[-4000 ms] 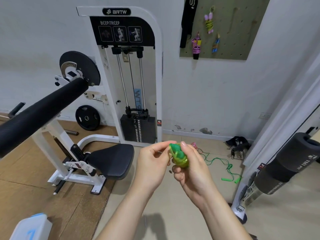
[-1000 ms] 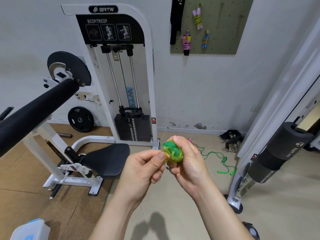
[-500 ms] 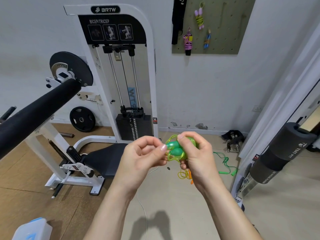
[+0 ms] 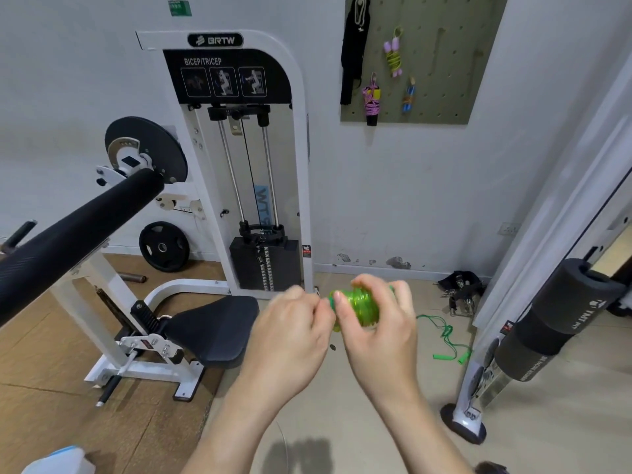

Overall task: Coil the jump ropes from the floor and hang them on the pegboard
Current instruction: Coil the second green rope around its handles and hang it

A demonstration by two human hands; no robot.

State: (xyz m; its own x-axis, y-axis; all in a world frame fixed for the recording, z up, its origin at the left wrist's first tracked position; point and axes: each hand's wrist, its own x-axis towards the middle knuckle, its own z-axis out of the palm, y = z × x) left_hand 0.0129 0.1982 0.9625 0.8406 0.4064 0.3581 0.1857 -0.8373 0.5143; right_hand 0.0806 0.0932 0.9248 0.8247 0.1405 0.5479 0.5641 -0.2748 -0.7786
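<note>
R hand (image 4: pixel 379 336) wraps green coil (image 4: pixel 362 306) mid-air; L hand (image 4: pixel 290 340) curled at its end, grip blurred, can't tell. 2nd rope (image 4: pixel 444 336) loose on floor (image 4: pixel 342 422) behind. Pegboard (image 4: pixel 444 97) up right w/ 3 bundles (image 4: pixel 371 97); machine (image 4: pixel 239 165) left.

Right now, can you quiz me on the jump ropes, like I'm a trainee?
1. How many coiled ropes hang on the pegboard?
2. True or false: the green coil hangs on a peg.
3. The loose rope on the floor is: A pink, B green, C blue.

Key: 1. Three. 2. False: the right hand holds it. 3. B.
</note>
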